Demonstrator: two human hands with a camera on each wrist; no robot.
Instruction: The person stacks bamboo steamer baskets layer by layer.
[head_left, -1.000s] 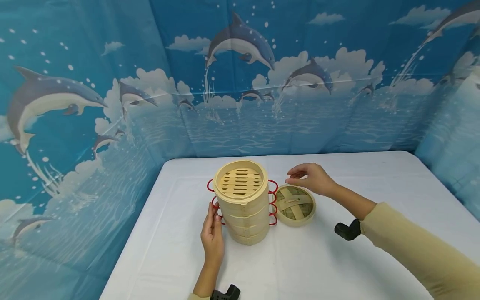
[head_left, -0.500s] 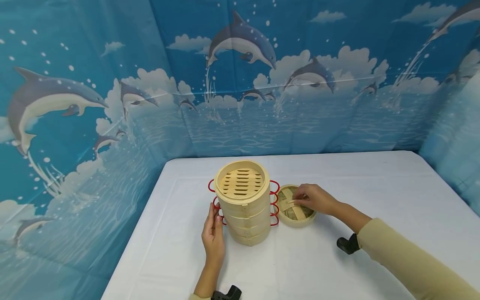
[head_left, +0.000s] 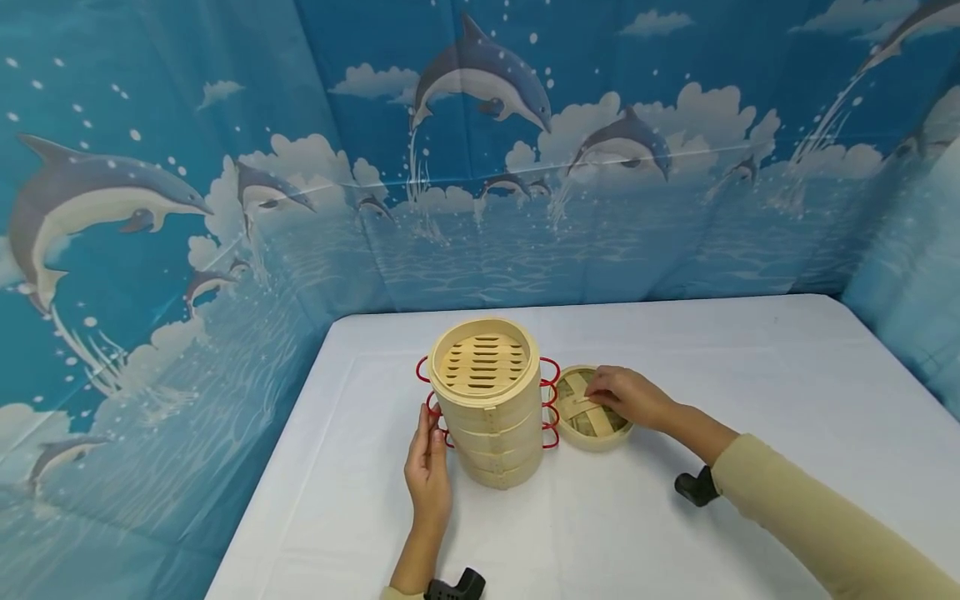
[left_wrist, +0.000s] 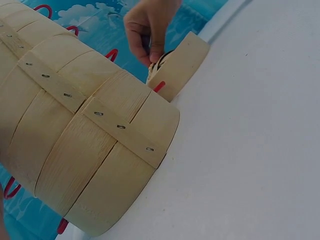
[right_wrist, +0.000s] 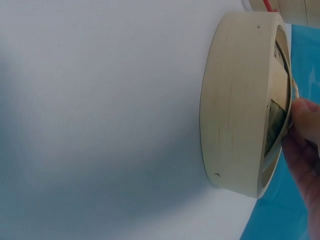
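A tall stack of bamboo steamer baskets (head_left: 491, 437) with red side handles stands upright on the white table, its slatted top tier uncovered. My left hand (head_left: 429, 483) rests against the stack's left side, fingers extended; only a sliver of it shows in the left wrist view, where the stack (left_wrist: 90, 115) fills the left. Just right of the stack lies a round woven bamboo steamer lid (head_left: 592, 442), flat on the table. My right hand (head_left: 628, 396) pinches the lid's strap handle between thumb and fingers. The right wrist view shows the lid's plain side (right_wrist: 235, 110).
A white cloth covers the table (head_left: 345, 517). Behind and beside it hangs a blue curtain (head_left: 480, 250) printed with dolphins. The stack and lid stand very close together.
My right hand has come down from above the lid's far side and taken hold of its strap. My left hand and the stack stay in place.
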